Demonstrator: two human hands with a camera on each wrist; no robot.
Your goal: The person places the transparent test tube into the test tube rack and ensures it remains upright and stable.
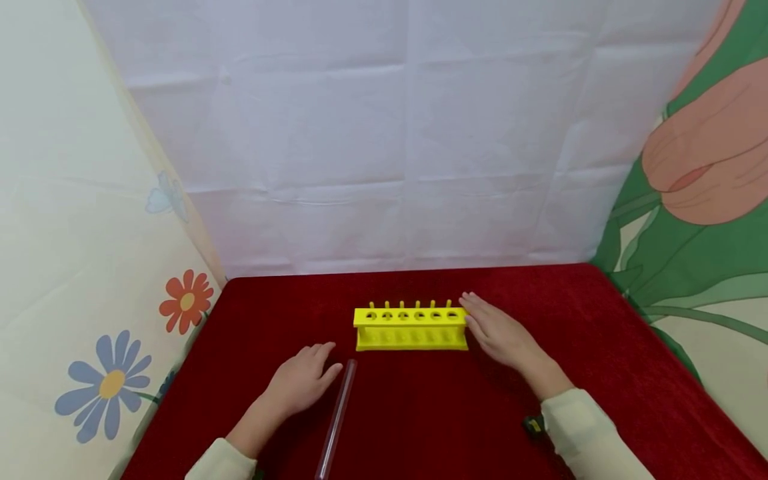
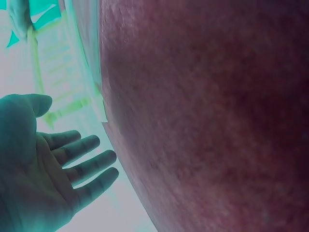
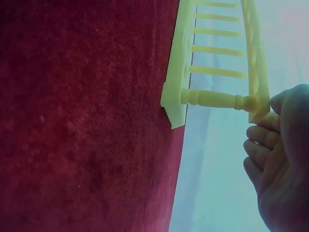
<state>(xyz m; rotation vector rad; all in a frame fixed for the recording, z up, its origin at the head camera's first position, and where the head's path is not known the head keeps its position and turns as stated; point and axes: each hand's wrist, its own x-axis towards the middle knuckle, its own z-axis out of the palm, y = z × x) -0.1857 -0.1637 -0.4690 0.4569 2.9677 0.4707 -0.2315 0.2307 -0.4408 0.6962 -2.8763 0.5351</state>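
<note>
- We find the right hand [image 1: 501, 337] with straight, relaxed fingers laid against the near right end of the yellow test-tube rack [image 1: 411, 328]; it grips nothing.
- In the right wrist view the fingertips [image 3: 260, 137] touch the rack's upper plate beside its end post; no finger curls round any part.
- We find the left hand [image 1: 300, 381] flat and palm down on the red cloth [image 1: 600, 347], fingers spread and relaxed, holding nothing.
- The left wrist view confirms this: open palm, fingers [image 2: 87, 166] apart.
- A clear glass tube [image 1: 337, 419] lies on the cloth just beside the left hand, on its thumb side, running from near the fingertips back toward the person. We cannot tell whether the hand touches it.
- The rack stands upright ahead of both hands, at the right hand's fingertips and well forward of the left.
- A small dark object [image 1: 533, 425] lies by the right sleeve [image 1: 591, 437].
</note>
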